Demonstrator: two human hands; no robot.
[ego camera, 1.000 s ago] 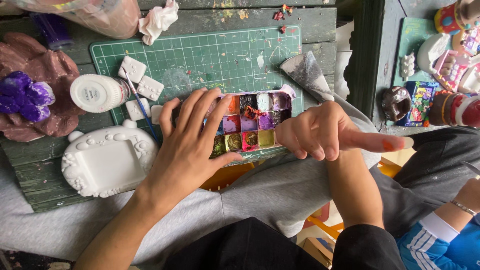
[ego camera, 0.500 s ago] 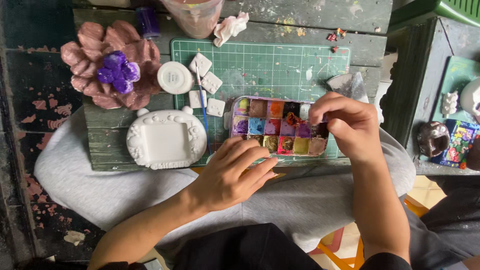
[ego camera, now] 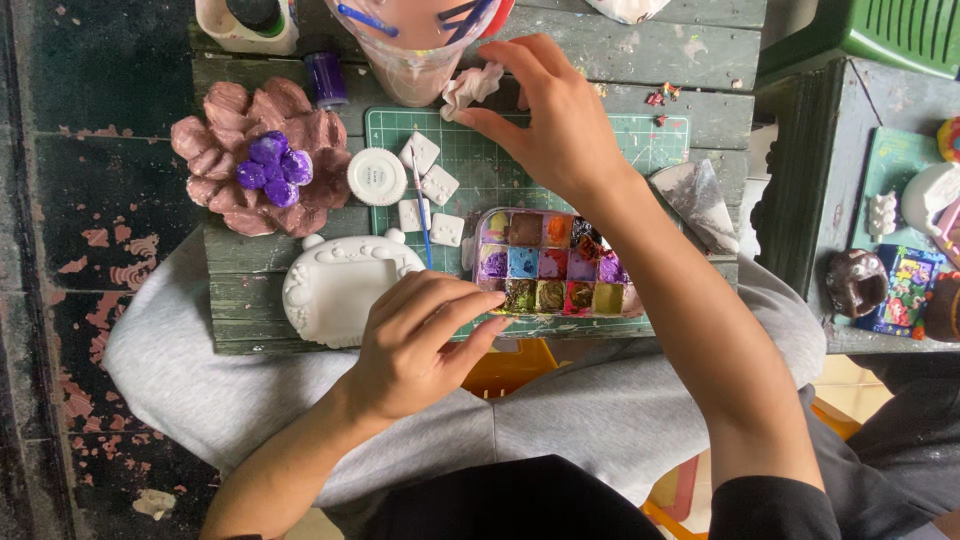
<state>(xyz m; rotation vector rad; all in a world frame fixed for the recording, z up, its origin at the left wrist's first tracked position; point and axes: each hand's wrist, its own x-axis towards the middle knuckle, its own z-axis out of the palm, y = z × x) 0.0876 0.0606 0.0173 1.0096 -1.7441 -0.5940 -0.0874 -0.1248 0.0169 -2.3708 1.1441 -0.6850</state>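
The paint palette (ego camera: 555, 262), a grid of small wells filled with mixed colours, lies at the centre of the frame on the lower edge of the green cutting mat (ego camera: 500, 165); the left hand (ego camera: 420, 340), below and left of it, rests with fingers loosely curled and grasping nothing, its fingertips just touching the palette's lower left corner; the right hand (ego camera: 555, 115) is at the upper centre, thumb and forefinger pinching a crumpled white tissue (ego camera: 470, 88) beside a clear plastic cup (ego camera: 420, 45); a thin brush (ego camera: 422, 215) lies among small white square pieces (ego camera: 438, 185) on the mat; left of the palette sits a white plaster frame (ego camera: 335, 285); further upper left, a round white lid (ego camera: 377, 177) and a brown flower with a purple centre (ego camera: 262, 160); all sit on a worn green wooden table (ego camera: 640, 50).
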